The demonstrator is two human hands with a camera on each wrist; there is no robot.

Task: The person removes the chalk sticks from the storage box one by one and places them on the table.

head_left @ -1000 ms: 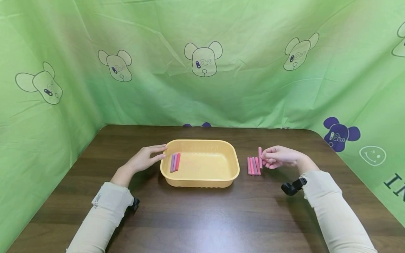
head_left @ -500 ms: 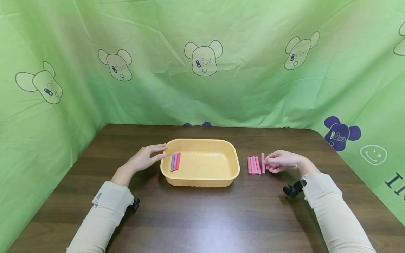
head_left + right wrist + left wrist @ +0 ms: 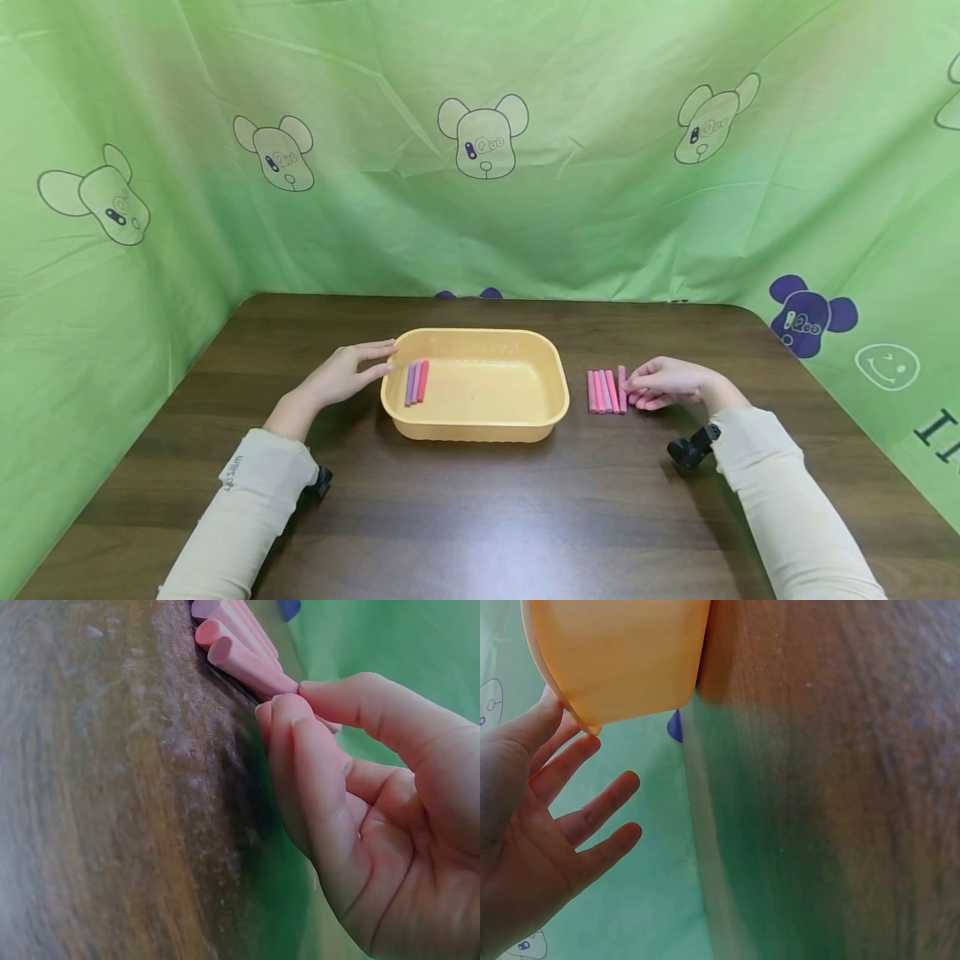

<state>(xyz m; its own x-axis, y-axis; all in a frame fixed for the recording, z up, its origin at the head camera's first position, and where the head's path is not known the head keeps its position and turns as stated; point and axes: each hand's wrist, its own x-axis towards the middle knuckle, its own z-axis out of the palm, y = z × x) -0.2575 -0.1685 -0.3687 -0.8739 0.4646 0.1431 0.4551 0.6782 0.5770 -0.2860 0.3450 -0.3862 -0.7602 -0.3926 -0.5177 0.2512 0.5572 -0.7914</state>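
Markings: short lettering on the pale big-eared head prints of the green cloth (image 3: 585,250), apparently "Qee", repeated on the purple head print (image 3: 812,321) at right. Large dark characters (image 3: 933,437) near the right edge: "I" legible, next one cut off by the frame. Dark lettering on the left sleeve (image 3: 255,492): inverted, too small to read.

Held stick (image 3: 622,390): slim, straight, cylindrical, pink, with a flat round end face. Location: at the right end of the stick row (image 3: 603,392), on the counter (image 3: 480,517), right of the yellow tray (image 3: 491,396). Contact with the adjacent stick: not determinable. Row composition: four parallel sticks in pink, coral and lilac.

Tray sticks (image 3: 416,383): three, side by side at the left end of the tray, in purple, mauve and coral-red.

Right grip (image 3: 667,383): fingers curled, held stick pinched between thumb and fingertips. Left grip (image 3: 341,375): fingers extended and spread, tips at the left rim of the tray.
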